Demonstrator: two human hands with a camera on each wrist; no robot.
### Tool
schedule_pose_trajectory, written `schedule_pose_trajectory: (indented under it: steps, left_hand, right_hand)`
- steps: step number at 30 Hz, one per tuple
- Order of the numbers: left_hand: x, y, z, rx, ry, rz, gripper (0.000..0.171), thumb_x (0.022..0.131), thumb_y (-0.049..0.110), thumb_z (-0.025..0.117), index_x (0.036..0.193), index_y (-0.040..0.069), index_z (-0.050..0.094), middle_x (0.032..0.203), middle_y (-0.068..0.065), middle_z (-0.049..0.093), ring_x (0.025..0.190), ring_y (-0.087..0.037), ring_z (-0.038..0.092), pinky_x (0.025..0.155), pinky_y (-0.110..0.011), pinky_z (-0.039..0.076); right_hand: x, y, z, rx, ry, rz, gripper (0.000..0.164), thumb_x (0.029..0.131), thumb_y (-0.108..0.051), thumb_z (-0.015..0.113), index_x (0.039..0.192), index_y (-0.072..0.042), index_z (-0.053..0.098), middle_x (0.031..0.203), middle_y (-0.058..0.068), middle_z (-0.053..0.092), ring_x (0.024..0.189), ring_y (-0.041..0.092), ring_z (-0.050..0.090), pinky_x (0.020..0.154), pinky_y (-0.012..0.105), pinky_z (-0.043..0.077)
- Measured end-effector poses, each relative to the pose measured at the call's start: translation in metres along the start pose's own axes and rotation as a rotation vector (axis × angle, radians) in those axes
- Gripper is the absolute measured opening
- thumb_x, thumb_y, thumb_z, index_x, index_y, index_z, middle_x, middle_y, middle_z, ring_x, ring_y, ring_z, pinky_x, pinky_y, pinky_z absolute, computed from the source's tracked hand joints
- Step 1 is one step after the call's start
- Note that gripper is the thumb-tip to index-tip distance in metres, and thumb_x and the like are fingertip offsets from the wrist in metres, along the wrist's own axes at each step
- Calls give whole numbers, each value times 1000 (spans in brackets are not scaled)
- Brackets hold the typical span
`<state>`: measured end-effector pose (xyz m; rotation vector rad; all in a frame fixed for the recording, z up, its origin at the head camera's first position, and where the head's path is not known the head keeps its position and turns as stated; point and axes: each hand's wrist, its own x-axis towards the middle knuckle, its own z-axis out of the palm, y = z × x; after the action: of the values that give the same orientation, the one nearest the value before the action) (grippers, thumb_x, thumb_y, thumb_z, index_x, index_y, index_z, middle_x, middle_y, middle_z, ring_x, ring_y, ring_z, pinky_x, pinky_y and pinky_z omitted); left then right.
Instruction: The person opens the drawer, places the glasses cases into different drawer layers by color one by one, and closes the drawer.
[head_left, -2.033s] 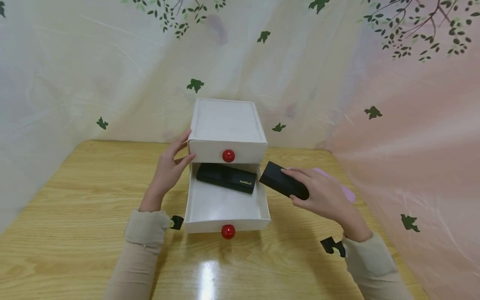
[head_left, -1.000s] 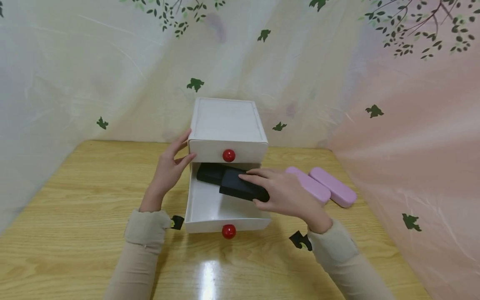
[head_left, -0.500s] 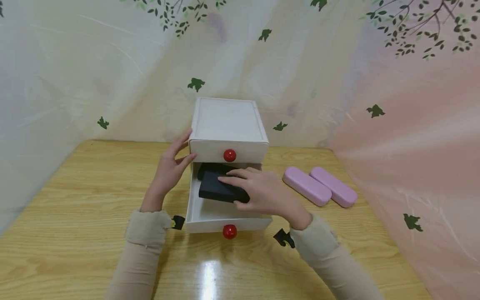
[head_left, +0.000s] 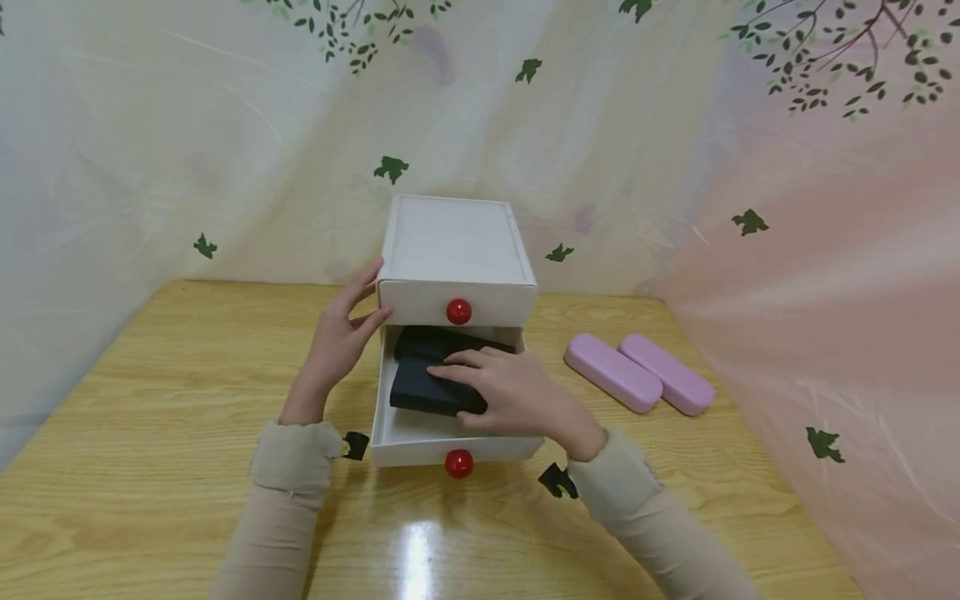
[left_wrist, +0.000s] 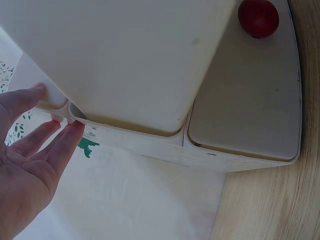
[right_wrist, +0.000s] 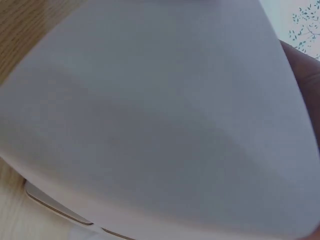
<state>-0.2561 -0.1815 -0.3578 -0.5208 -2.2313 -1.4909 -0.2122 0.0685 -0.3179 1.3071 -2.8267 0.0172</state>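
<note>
In the head view a white drawer cabinet [head_left: 459, 242] stands on the table with its middle drawer [head_left: 456, 454] pulled out. My left hand [head_left: 333, 343] rests on its upper left edge: thumb on the front, fairly straight fingers on the side wall. My right hand [head_left: 513, 392] holds a black glasses case [head_left: 429, 392] inside that drawer, thumb on the near side and fingers over the top. Behind it lies a second black glasses case [head_left: 423, 342], partly covered. In the right wrist view the white drawer front [right_wrist: 165, 115] blocks the held case.
Two pink glasses cases [head_left: 613, 372] lie side by side on the wooden table [head_left: 150, 467], right of the cabinet. Red round knobs [head_left: 459, 312] stick out from the drawers. A low closed drawer [left_wrist: 245, 95] shows in the left wrist view. A printed cloth [head_left: 300, 167] hangs behind.
My right hand has carried the black glasses case leftward from beside the cabinet into the drawer, in front of the other black case. My left hand has stayed put.
</note>
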Motion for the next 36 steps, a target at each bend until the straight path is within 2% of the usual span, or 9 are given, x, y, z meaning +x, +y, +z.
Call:
schedule_pose_trajectory:
  steps: [4, 9, 16, 22, 28, 36]
  left_hand:
    - [0, -1, 0, -3, 0, -5, 61, 94, 2, 59, 150, 13, 37, 153, -14, 39, 134, -39, 45, 95, -57, 51]
    - [0, 0, 0, -3, -2, -8, 61, 94, 3, 59, 150, 14, 37, 154, -13, 39, 135, -39, 44, 95, -56, 51]
    - [0, 0, -1, -7, -2, -4, 61, 94, 2, 59, 150, 13, 37, 154, -13, 39, 135, -39, 45, 95, -55, 51]
    - [0, 1, -1, -20, -2, 1, 62, 94, 1, 59, 150, 13, 37, 154, -13, 38, 135, -38, 44, 95, -55, 52]
    - [0, 0, 0, -27, 1, 1, 62, 93, 0, 59, 150, 12, 37, 154, -13, 38, 135, -38, 44, 95, -55, 51]
    - [1, 0, 0, -29, -1, 6, 62, 93, 0, 59, 150, 12, 37, 154, -13, 38, 135, -38, 45, 95, -55, 52]
  right_hand:
    - [2, 0, 5, 24, -36, 5, 57, 88, -37, 68, 142, -31, 50, 141, 0, 56, 126, 23, 55, 97, 47, 53]
    - [4, 2, 11, 41, -60, 6, 57, 88, -36, 69, 142, -30, 50, 140, 1, 56, 125, 25, 56, 91, 47, 56]
    - [8, 3, 19, 48, -72, 9, 56, 88, -35, 70, 141, -29, 52, 138, 2, 58, 123, 25, 58, 87, 42, 57]
    - [11, 4, 23, 51, -68, 11, 56, 87, -35, 70, 140, -29, 53, 137, 3, 59, 121, 24, 58, 87, 40, 57]
    - [13, 6, 26, 40, -51, 23, 56, 87, -35, 71, 140, -29, 53, 135, 2, 59, 119, 23, 59, 79, 36, 57]
    - [14, 8, 29, 34, -25, 29, 59, 85, -39, 73, 140, -29, 52, 134, 3, 60, 117, 25, 60, 81, 41, 58]
